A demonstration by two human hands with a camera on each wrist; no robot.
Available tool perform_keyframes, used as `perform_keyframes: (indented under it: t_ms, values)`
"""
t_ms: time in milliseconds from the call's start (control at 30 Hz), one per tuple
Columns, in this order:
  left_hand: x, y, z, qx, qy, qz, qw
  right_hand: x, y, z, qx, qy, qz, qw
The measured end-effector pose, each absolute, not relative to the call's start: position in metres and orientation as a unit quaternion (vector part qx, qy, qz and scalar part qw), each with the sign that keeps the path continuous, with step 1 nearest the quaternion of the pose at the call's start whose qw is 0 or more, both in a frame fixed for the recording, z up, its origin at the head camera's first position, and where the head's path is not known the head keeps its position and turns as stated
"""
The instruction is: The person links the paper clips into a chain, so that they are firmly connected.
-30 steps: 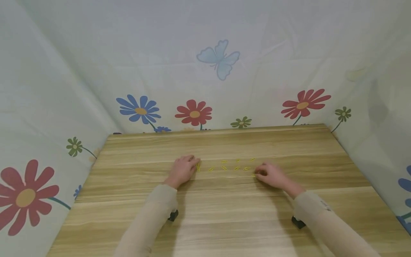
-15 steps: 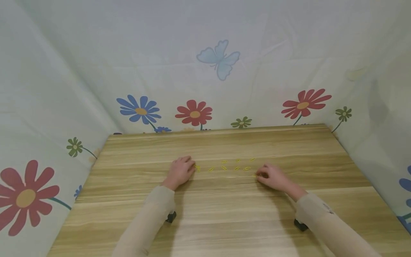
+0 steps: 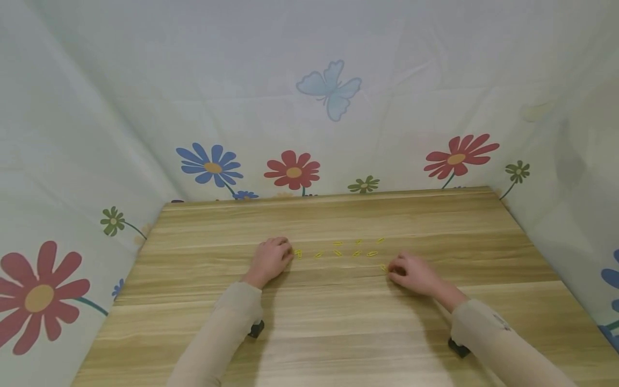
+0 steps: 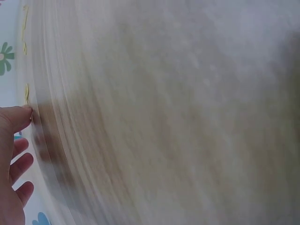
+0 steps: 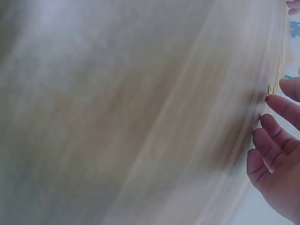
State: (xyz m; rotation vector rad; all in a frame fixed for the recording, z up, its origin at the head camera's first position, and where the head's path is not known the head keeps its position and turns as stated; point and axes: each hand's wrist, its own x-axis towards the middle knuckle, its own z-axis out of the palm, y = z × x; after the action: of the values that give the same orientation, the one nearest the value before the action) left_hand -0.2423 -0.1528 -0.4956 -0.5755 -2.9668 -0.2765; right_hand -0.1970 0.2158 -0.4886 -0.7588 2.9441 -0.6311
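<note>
In the head view my left hand (image 3: 270, 260) rests at the left end of scattered yellow paper clips (image 3: 337, 252), just beside a close-set pair of clips (image 3: 298, 253). The left wrist view shows its thumb next to a yellow clip (image 4: 26, 93), the other fingers loosely bent. On the other side, the index fingertip of my right hand (image 3: 412, 274) is at a single paper clip (image 3: 383, 267) lying on the table. In the right wrist view the thumb of that hand (image 5: 279, 161) stands apart from the index finger, with the clip (image 5: 269, 89) by the index tip.
The wooden table (image 3: 338, 322) carries two loose rows of clips between the hands. A patterned curtain (image 3: 232, 107) with flowers and a butterfly surrounds its back and sides. Dark devices (image 3: 256, 328) sit under both wrists.
My left hand has drawn back slightly left from the clip pair, where one clip has shifted. The right hand has slid a little right and nearer, and its clip has turned.
</note>
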Motion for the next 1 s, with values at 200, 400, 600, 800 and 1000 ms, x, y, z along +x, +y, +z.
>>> perform_keyframes:
  t_ms: [200, 400, 600, 800, 1000]
  values:
    - [-0.242, -0.151, -0.498, -0.181, -0.977, -0.092, 0.064, -0.194, 0.211, -0.491, -0.269, 0.942, -0.203, 0.009]
    - [-0.242, -0.147, -0.497, -0.169, -0.979, -0.093, 0.074, -0.196, 0.206, -0.491, -0.259, 0.935, -0.239, 0.035]
    - [-0.242, -0.143, -0.494, -0.161, -0.98, -0.09, 0.069, -0.203, 0.204, -0.492, -0.218, 0.928, -0.296, 0.049]
    - [-0.241, -0.14, -0.491, -0.148, -0.982, -0.099, 0.062, -0.209, 0.201, -0.491, -0.206, 0.934, -0.287, 0.054]
    - [-0.24, -0.139, -0.491, -0.135, -0.982, -0.12, 0.054, -0.21, 0.198, -0.49, -0.211, 0.941, -0.261, 0.054]
